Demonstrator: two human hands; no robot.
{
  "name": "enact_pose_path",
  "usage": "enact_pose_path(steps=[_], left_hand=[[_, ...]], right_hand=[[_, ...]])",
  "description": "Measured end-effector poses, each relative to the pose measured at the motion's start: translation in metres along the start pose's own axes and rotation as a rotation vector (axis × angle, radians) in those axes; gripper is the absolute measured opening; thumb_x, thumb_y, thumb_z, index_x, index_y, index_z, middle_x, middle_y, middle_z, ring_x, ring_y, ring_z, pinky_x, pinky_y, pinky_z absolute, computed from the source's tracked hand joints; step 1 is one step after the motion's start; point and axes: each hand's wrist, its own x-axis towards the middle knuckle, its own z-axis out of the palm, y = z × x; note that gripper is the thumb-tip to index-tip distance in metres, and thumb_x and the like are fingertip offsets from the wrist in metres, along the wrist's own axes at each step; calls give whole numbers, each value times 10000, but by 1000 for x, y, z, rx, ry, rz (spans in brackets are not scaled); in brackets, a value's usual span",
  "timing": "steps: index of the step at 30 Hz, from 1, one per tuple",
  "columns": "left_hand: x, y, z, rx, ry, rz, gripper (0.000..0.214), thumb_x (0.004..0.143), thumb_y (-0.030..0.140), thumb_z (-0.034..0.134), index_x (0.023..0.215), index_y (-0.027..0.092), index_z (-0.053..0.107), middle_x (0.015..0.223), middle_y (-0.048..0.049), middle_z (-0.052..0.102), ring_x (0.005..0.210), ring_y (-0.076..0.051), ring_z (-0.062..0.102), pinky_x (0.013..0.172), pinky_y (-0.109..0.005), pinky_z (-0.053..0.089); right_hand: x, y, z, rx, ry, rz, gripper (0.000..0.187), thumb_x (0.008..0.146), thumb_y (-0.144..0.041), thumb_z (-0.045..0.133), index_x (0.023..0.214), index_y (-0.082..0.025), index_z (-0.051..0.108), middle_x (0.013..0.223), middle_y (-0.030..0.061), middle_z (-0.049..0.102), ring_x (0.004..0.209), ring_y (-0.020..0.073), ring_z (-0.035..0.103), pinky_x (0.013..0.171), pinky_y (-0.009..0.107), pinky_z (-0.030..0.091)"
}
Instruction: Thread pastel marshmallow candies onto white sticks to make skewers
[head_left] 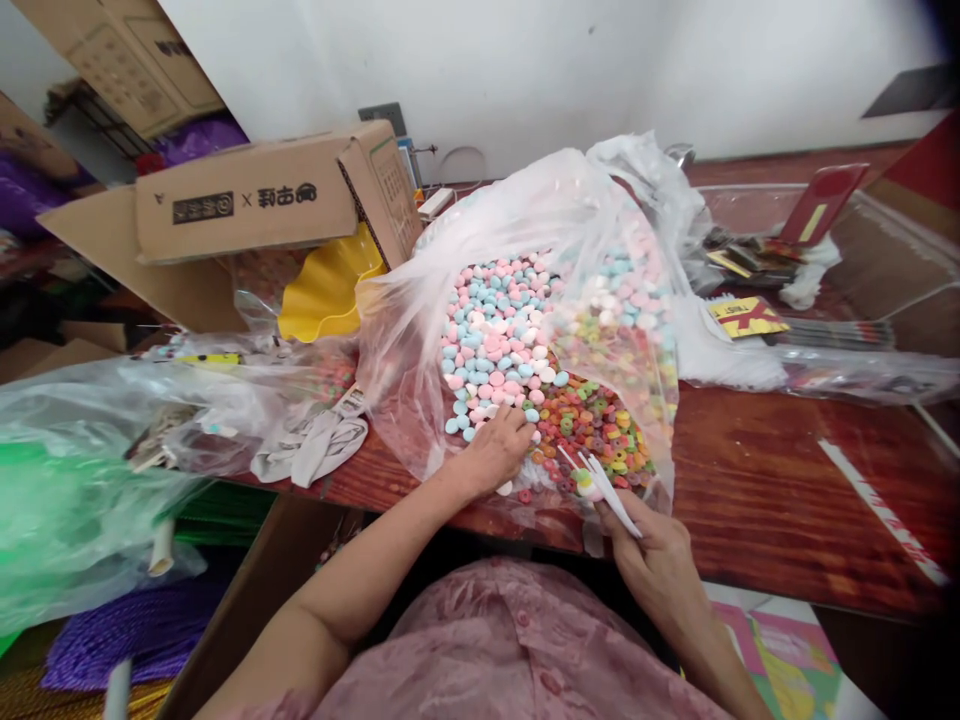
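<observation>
My left hand (504,447) reaches into the near edge of a pile of pink, blue and white rounded pieces (495,345), its fingers bent together. What its fingertips pinch, if anything, is hidden. Held in my right hand (651,545) is a bundle of thin white sticks (616,500), angled up to the left. Small green and white pieces (586,484) sit at the upper ends of the sticks. Beyond that hand lie many small ring-shaped pieces (581,420) in red, orange, yellow and green. Both piles rest in a large, open clear plastic bag (529,195).
A cardboard box (247,205) with a yellow wavy-edged item (330,285) stands on the left. Grey gloves (315,445) lie by the bag. To the right are a yellow card (746,317), a clear bin (892,250) and a white strip (881,510) on the reddish wooden table (757,480).
</observation>
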Motion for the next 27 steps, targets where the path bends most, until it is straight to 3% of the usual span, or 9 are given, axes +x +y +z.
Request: enact_pose_path(steps=[3,7,10,14,20,27], left_hand=[[1,-1,3,-249,98,-123,233,948,134,459,783,151,622,844,-75,568,859,-208,515,803,-338,454],[-7,5,3,-777,201,-364,281,950,282,514,732,158,640,742,-15,559,732,-146,529,707,-277,434],[-14,16,-1,-1210,180,-522,322,889,426,600,750,145,670,706,-10,593,620,-122,536,594,-249,429],[-16,31,-10,-1720,218,-619,439,763,542,726,862,114,716,689,-39,650,563,-137,591,530,-251,481],[-14,40,-13,-2001,301,-740,384,634,366,875,856,80,745,683,-42,672,524,-97,590,453,-185,415],[-7,38,-2,-2196,616,-884,255,623,196,871,811,117,718,744,0,674,636,-90,614,540,-172,453]], right_hand=[[3,-4,4,-4,-39,31,263,921,-264,462,876,-172,704,641,-18,606,551,122,530,628,210,477],[7,-6,9,-7,-94,60,300,936,-294,432,779,-184,664,603,-16,576,545,122,503,607,213,444],[11,-6,11,-5,-110,67,316,935,-311,432,701,-188,605,610,-7,571,556,126,497,569,220,413],[15,-9,13,16,-133,52,296,932,-291,436,705,-180,591,586,-19,540,525,115,457,527,215,385],[16,-14,15,13,-94,12,268,923,-265,435,790,-167,645,567,-23,554,472,109,434,492,218,366],[7,-13,13,-3,-114,-4,254,928,-250,444,787,-176,642,619,-12,584,490,111,444,496,219,367]])
